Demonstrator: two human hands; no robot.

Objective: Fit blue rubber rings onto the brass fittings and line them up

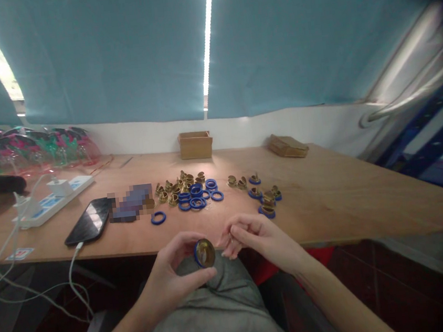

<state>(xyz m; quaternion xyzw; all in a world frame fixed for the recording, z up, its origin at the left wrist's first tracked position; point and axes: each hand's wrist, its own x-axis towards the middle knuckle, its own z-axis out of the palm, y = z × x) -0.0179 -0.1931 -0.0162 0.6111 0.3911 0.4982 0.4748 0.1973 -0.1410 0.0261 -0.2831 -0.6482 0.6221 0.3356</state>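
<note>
My left hand [173, 271] is closed on a round brass-coloured fitting [206, 253] with a blue ring round its rim. Its hollow side faces right, above my lap. Just to the right, my right hand [241, 236] has its thumb pressed to the curled fingers; whatever small thing may be in that pinch, I cannot make out. On the table beyond lie a pile of brass-coloured fittings [183, 181] and several loose blue rings [197, 203]. One blue ring [158, 218] lies apart at the left. Further right stand several fittings with blue rings on them [267, 211].
On the wooden table [347, 195], a cardboard box [195, 145] and a flattened brown packet [288, 146] lie at the back. At the left are a phone [90, 221] on a white cable, a power strip [57, 202] and bagged plastic bottles [33, 151].
</note>
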